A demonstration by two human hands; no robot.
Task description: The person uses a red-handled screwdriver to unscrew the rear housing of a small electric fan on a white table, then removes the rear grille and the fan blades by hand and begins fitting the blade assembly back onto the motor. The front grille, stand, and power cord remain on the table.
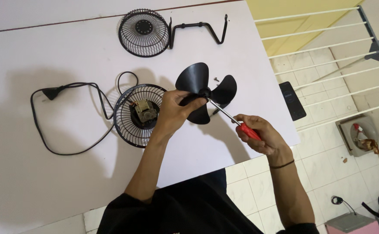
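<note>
My left hand (173, 112) holds a black three-bladed fan propeller (194, 79) by its hub, lifted above the white table (46, 164). My right hand (258, 135) grips a red-handled screwdriver (249, 131); its metal shaft points up-left with the tip at the propeller's hub. Just left of my left hand lies the rear wire fan cage (131, 123) with the small motor (145, 111) in its middle.
A front wire grille (143, 33) and a bent black stand bracket (200, 29) lie at the table's far side. A black power cord with plug (53, 92) loops at left. A small screw (216, 79) lies near the propeller. A dark phone (292, 100) lies on the tiled floor, beside a white drying rack (328, 43).
</note>
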